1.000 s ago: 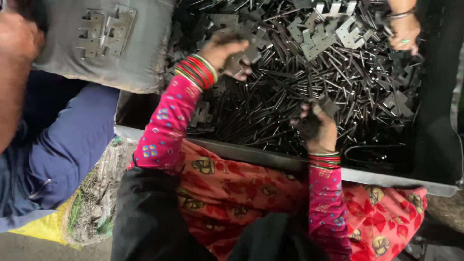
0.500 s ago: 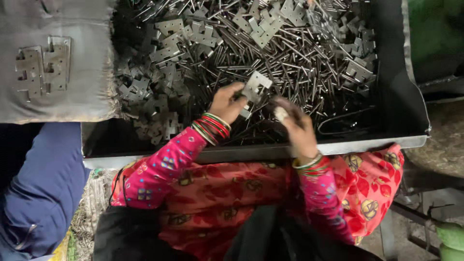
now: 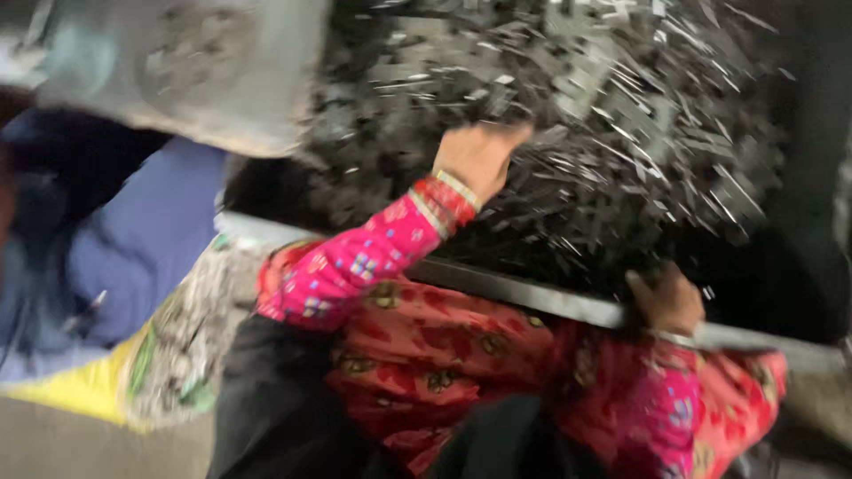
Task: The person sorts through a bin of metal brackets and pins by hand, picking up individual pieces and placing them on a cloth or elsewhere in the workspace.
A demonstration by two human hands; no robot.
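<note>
From the head view, blurred by motion, your left hand [image 3: 479, 155] reaches over the pile of metal pieces [image 3: 621, 133] filling the dark tray [image 3: 532, 297] at upper centre, while your right hand [image 3: 670, 302] rests at the tray's near rim, steadying you; I cannot tell whether either grips anything. At left, another person's blue sleeve [image 3: 142, 239] sits below a grey bundle [image 3: 177, 71].

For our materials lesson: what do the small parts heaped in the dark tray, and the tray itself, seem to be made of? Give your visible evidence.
Heaped parts: probably bare metal, grey with bright glints on thin pins and flat plates; blur hides detail.
Tray: likely dark sheet metal, judging by its thin, straight, dully shining rim; painted or plastic cannot be ruled out.
</note>
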